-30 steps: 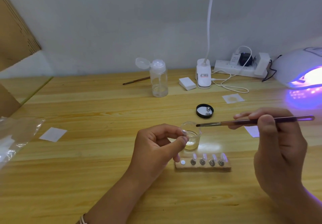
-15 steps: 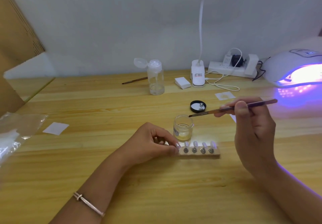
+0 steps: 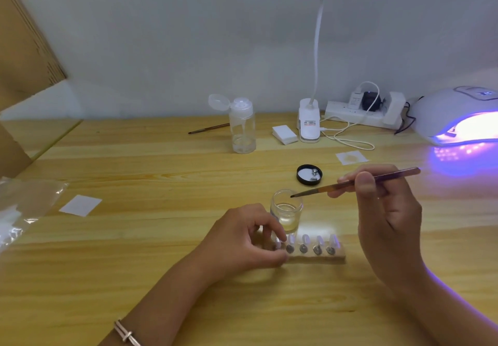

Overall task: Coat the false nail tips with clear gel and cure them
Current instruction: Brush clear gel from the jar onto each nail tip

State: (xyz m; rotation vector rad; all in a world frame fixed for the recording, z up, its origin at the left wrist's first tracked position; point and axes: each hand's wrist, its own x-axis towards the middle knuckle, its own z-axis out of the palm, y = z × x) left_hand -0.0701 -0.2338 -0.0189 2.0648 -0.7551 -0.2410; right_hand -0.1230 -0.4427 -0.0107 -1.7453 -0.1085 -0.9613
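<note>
A small wooden holder (image 3: 318, 258) lies on the table with a row of clear false nail tips (image 3: 305, 239) standing on it. My left hand (image 3: 242, 240) is at the holder's left end, thumb and index finger pinching the leftmost nail tip there. Right behind the holder stands an open glass jar of clear gel (image 3: 286, 211). My right hand (image 3: 385, 216) grips a thin brush (image 3: 377, 178), whose bristle tip hovers at the jar's mouth. The UV lamp (image 3: 458, 114) glows purple at the far right.
The jar's black lid (image 3: 309, 174) lies behind the jar. Further back are a pump bottle (image 3: 242, 127), a second brush (image 3: 208, 128), white pads (image 3: 284, 134), a desk lamp base (image 3: 309, 120) and a power strip (image 3: 358, 114). A plastic bag (image 3: 18, 211) and a white paper square (image 3: 80, 205) lie left.
My left hand came down from in front of the jar to the holder's left end, bringing the nail tip with it. The brush tip moved to the jar's mouth.
</note>
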